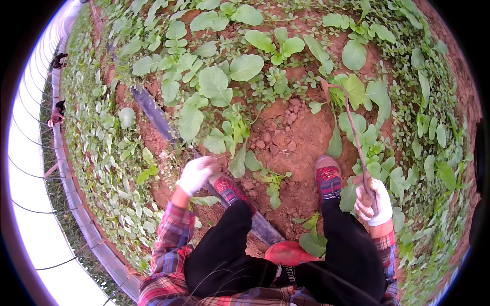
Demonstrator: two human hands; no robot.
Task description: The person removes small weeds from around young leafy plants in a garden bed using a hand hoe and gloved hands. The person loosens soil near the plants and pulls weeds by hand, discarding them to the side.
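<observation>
My right hand [377, 204], in a white glove with bare fingertips showing, is wrapped around the handle of a small hand hoe [355, 135]. The hoe's thin bent shaft reaches forward, and its rusty blade hangs beside a leafy green plant [354, 91]. My left hand [196, 175], also gloved in white, hovers by my left shoe [229, 189]. Its fingers are blurred, so whether they pinch anything is unclear. Close to that hand lie small uprooted-looking weeds [168, 162] and a flat dark hose [153, 113]. Reddish soil [283, 134] spreads between the two hands.
A red seat [291, 253] is beneath me. Leafy seedlings [273, 183] grow between my feet, with low weeds [413, 114] thick on both sides. Plastic greenhouse sheeting [34, 153] on hoops curves along the left. Two people [58, 113] are far off by that wall.
</observation>
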